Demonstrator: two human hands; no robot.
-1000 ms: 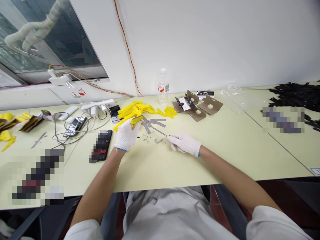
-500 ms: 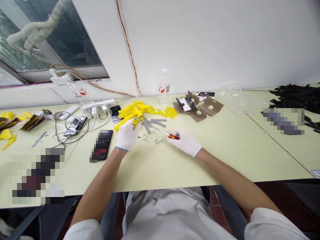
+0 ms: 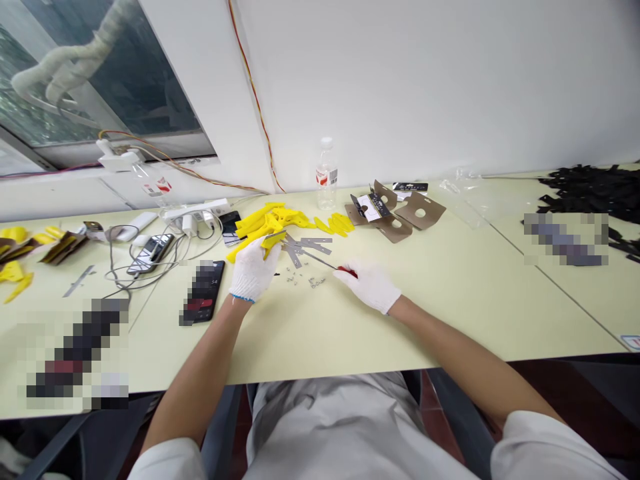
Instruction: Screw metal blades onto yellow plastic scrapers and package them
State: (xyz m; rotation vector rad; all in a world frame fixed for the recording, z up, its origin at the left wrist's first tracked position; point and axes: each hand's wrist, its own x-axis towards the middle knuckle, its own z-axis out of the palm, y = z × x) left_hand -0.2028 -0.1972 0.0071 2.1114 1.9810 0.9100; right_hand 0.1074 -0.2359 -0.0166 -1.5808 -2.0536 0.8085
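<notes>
My left hand (image 3: 251, 272), in a white knit glove, is closed around a yellow plastic piece (image 3: 271, 243) with a grey metal strip along its top. In my gloved right hand (image 3: 373, 285) is a screwdriver (image 3: 321, 261); the fingers wrap its red handle. Its shaft points left toward the held piece, and I cannot tell whether the tip touches it. Just beyond my left hand lies a heap of yellow plastic parts (image 3: 274, 219). Flat grey metal strips (image 3: 317, 249) are fanned out under the shaft. Several tiny screws (image 3: 316, 283) lie scattered between my hands.
A clear bottle (image 3: 327, 177) stands by the wall, left of brown cardboard cards (image 3: 421, 213). Smaller yellow pieces (image 3: 340, 225) lie nearby. A phone (image 3: 214, 290), tangled cables (image 3: 117, 263) and a power strip (image 3: 200, 209) are at left. Black parts (image 3: 595, 193) fill the far right.
My right fingers have shifted forward and now cover more of the red handle. The piece in my left hand has turned slightly, so more of its metal strip shows.
</notes>
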